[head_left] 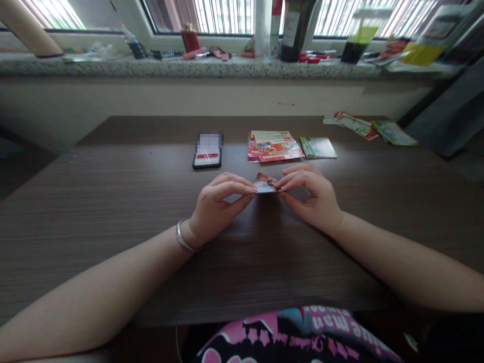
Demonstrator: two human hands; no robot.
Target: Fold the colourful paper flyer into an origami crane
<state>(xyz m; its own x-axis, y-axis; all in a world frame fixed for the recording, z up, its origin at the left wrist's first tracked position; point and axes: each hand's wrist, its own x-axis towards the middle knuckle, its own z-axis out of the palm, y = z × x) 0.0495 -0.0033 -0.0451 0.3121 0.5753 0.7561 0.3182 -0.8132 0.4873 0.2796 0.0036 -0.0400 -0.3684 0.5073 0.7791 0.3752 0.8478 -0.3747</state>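
A small folded piece of printed paper point(265, 184) is pinched between both hands just above the dark wooden table point(113, 201). My left hand point(217, 204) grips its left edge with fingertips and thumb; a silver bangle circles that wrist. My right hand point(312, 196) pinches the right edge, fingers curled over it. Most of the paper is hidden by my fingers.
Behind the hands lie a phone point(207, 150), a stack of red leaflets point(273, 146), a green leaflet stack point(317, 147) and more leaflets point(368, 127) at the far right. A stone windowsill point(189, 66) holds bottles, pens and cups. A dark panel point(449, 116) leans at right.
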